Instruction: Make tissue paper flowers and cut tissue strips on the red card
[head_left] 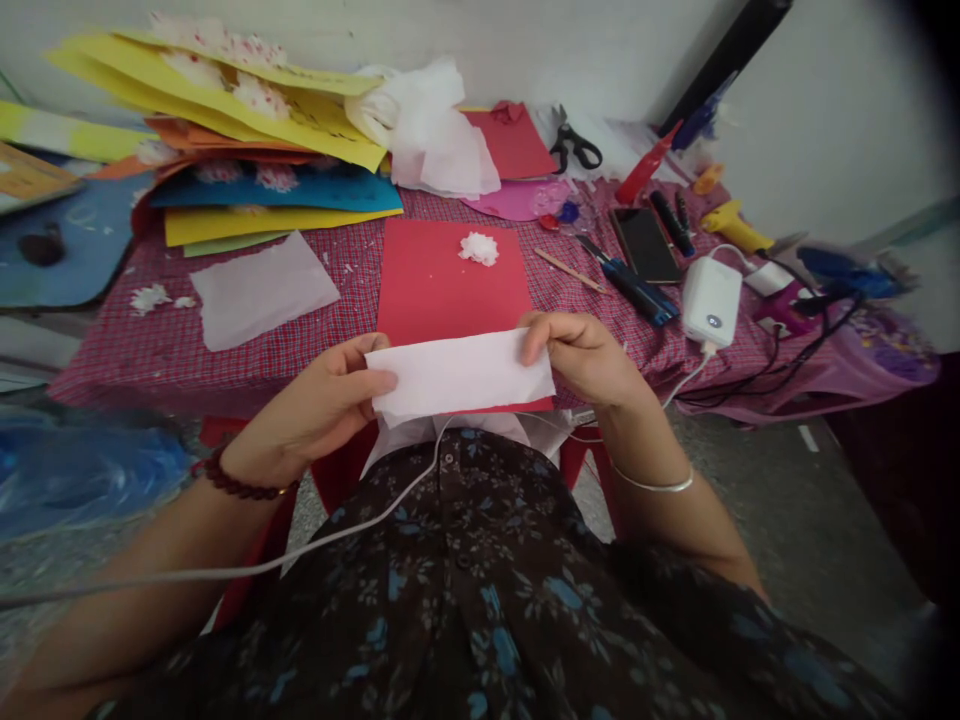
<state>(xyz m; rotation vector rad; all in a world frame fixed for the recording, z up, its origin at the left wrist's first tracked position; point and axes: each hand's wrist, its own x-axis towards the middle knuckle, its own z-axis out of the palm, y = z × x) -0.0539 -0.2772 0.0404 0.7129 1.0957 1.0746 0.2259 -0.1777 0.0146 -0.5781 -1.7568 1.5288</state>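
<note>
A strip of white paper [459, 375], which looks folded, is stretched level between my two hands. My left hand [337, 390] pinches its left end between thumb and fingers. At the other end, my right hand [581, 357] grips the upper right corner. Beneath the strip lies a red sheet [427, 285] on the table, partly covered by the paper. A fluffy white paper flower [478, 249] sits on the upper right part of that sheet. Another piece of white paper [266, 292] lies flat to the left.
Stacked coloured cards [285, 225] and crumpled white tissue [450, 140] fill the back left. On the right are black scissors [574, 140], a pencil [570, 270], a blue cutter knife [637, 290], a phone [645, 245] and a white power bank [711, 300] with a cable crossing my lap.
</note>
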